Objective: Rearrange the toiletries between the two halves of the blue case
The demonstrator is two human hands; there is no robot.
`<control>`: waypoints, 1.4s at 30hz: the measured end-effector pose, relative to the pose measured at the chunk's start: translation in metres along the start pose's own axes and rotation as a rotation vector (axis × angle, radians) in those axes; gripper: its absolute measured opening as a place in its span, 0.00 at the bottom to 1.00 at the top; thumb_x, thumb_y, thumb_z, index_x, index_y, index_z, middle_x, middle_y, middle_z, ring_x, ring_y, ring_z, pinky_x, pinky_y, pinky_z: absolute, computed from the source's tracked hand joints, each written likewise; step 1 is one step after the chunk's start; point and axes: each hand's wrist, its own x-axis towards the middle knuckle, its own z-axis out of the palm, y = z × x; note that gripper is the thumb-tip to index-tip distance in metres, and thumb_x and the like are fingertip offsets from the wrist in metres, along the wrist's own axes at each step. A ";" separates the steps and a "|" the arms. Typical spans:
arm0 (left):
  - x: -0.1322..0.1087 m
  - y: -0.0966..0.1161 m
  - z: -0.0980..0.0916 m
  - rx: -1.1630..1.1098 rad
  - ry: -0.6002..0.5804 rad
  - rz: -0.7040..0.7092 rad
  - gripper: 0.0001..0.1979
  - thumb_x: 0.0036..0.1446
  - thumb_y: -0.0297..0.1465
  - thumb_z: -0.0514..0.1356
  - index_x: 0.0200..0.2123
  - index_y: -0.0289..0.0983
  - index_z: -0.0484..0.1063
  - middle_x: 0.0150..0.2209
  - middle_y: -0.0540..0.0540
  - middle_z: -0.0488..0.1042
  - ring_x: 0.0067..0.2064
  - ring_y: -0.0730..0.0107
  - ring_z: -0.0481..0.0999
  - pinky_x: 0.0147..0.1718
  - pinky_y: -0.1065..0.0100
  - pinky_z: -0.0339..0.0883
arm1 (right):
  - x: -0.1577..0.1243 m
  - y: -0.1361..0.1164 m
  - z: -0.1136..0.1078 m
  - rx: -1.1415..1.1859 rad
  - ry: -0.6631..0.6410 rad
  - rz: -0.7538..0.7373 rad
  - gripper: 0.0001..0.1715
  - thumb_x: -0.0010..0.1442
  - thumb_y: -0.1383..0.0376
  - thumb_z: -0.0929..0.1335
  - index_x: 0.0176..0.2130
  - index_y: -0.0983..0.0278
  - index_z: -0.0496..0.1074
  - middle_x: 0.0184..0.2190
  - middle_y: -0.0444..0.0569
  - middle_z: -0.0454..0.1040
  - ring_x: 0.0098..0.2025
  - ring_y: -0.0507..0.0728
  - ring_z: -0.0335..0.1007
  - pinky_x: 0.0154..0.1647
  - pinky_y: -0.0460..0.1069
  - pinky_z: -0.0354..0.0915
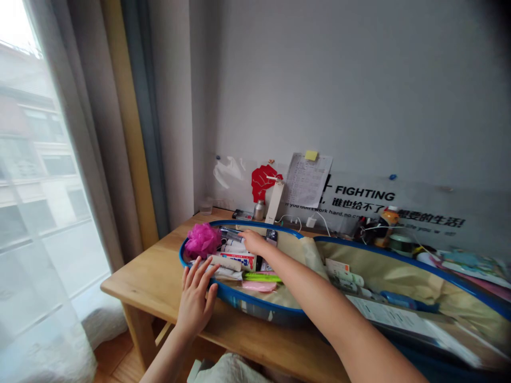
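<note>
A blue-rimmed basket stands on the wooden table. Inside it lie a pink mesh sponge, a red, white and blue box, white tubes, bright green items and a pink item. My left hand rests at the basket's near left rim, fingers spread, over the end of a white tube. My right hand reaches into the back of the basket beside a dark clear-wrapped item; its fingers are bent together, and what they hold is too small to make out.
A second blue-rimmed basket holding bottles and papers is on the right. Behind are a white upright device, a small metallic bottle, cables and an orange bottle. Curtains hang at the left.
</note>
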 end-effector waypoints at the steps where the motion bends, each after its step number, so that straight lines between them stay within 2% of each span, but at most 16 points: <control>1: 0.000 0.000 0.000 0.000 0.004 0.004 0.20 0.67 0.33 0.49 0.59 0.43 0.70 0.63 0.43 0.69 0.70 0.56 0.56 0.69 0.47 0.45 | 0.000 0.000 0.000 0.000 -0.002 -0.001 0.22 0.66 0.56 0.67 0.56 0.62 0.69 0.56 0.53 0.70 0.53 0.58 0.70 0.53 0.59 0.70; 12: 0.002 0.001 0.000 0.004 0.023 0.030 0.20 0.68 0.33 0.49 0.59 0.42 0.69 0.63 0.43 0.69 0.71 0.58 0.55 0.69 0.49 0.43 | -0.001 0.001 0.000 -0.007 -0.021 -0.002 0.21 0.66 0.56 0.67 0.55 0.62 0.69 0.56 0.53 0.70 0.53 0.58 0.70 0.53 0.58 0.70; 21: 0.000 0.000 0.000 -0.006 -0.005 -0.012 0.21 0.67 0.34 0.49 0.59 0.43 0.70 0.63 0.43 0.69 0.70 0.56 0.56 0.69 0.46 0.44 | -0.004 -0.003 -0.002 -0.009 -0.025 -0.008 0.21 0.66 0.56 0.67 0.55 0.62 0.70 0.55 0.53 0.71 0.53 0.58 0.71 0.53 0.58 0.70; 24: -0.001 0.000 0.001 -0.010 0.001 -0.006 0.20 0.67 0.33 0.49 0.58 0.43 0.71 0.63 0.43 0.69 0.70 0.56 0.56 0.69 0.47 0.44 | -0.007 -0.002 -0.015 0.001 -0.003 -0.017 0.21 0.66 0.56 0.67 0.55 0.62 0.70 0.56 0.53 0.70 0.53 0.58 0.70 0.54 0.59 0.70; 28: 0.000 0.000 0.001 -0.009 0.010 0.009 0.20 0.67 0.33 0.49 0.58 0.43 0.70 0.63 0.43 0.69 0.70 0.57 0.56 0.69 0.48 0.44 | -0.021 0.018 -0.057 0.019 0.059 -0.003 0.20 0.66 0.56 0.67 0.54 0.63 0.71 0.56 0.53 0.71 0.55 0.58 0.70 0.56 0.60 0.68; 31: 0.001 0.000 0.000 -0.015 0.008 0.000 0.20 0.67 0.33 0.49 0.59 0.43 0.70 0.63 0.43 0.69 0.70 0.56 0.56 0.69 0.47 0.44 | -0.051 0.053 -0.098 0.029 0.094 0.044 0.15 0.67 0.60 0.65 0.49 0.63 0.74 0.51 0.52 0.75 0.52 0.56 0.72 0.56 0.55 0.67; 33: 0.001 -0.001 0.000 -0.024 0.009 0.002 0.20 0.67 0.33 0.49 0.59 0.43 0.70 0.63 0.43 0.69 0.70 0.56 0.56 0.69 0.48 0.44 | -0.083 0.081 -0.122 0.034 0.095 0.100 0.14 0.65 0.61 0.64 0.45 0.63 0.77 0.44 0.50 0.79 0.47 0.55 0.74 0.51 0.50 0.67; 35: 0.000 -0.002 0.001 -0.029 0.016 0.010 0.20 0.67 0.33 0.49 0.58 0.43 0.70 0.63 0.43 0.69 0.70 0.56 0.56 0.69 0.48 0.43 | -0.121 0.109 -0.138 0.032 0.084 0.171 0.15 0.62 0.59 0.65 0.41 0.63 0.77 0.39 0.49 0.80 0.43 0.55 0.75 0.46 0.49 0.68; 37: 0.000 -0.002 0.001 -0.027 0.026 0.016 0.19 0.67 0.33 0.49 0.58 0.43 0.70 0.63 0.43 0.70 0.70 0.57 0.56 0.69 0.48 0.43 | -0.161 0.131 -0.144 0.039 0.034 0.237 0.12 0.57 0.58 0.68 0.35 0.63 0.78 0.35 0.49 0.80 0.39 0.56 0.75 0.42 0.49 0.68; 39: 0.001 -0.003 0.001 -0.023 0.035 0.027 0.19 0.67 0.33 0.50 0.57 0.42 0.70 0.62 0.43 0.70 0.70 0.58 0.56 0.69 0.49 0.43 | -0.200 0.145 -0.140 0.064 -0.061 0.285 0.08 0.49 0.62 0.72 0.31 0.62 0.78 0.31 0.48 0.80 0.36 0.56 0.76 0.38 0.47 0.68; 40: 0.002 -0.003 0.001 -0.022 0.040 0.036 0.19 0.67 0.32 0.50 0.58 0.42 0.69 0.62 0.42 0.70 0.70 0.58 0.56 0.69 0.49 0.43 | -0.219 0.150 -0.134 0.074 -0.103 0.308 0.09 0.44 0.65 0.74 0.31 0.62 0.78 0.30 0.48 0.80 0.34 0.56 0.76 0.36 0.47 0.68; 42: 0.003 -0.002 0.000 -0.018 0.050 0.057 0.18 0.67 0.31 0.50 0.58 0.40 0.69 0.62 0.41 0.70 0.70 0.59 0.55 0.69 0.50 0.42 | -0.255 0.156 -0.120 0.093 -0.190 0.345 0.19 0.33 0.74 0.74 0.31 0.62 0.79 0.30 0.47 0.81 0.31 0.56 0.76 0.32 0.46 0.68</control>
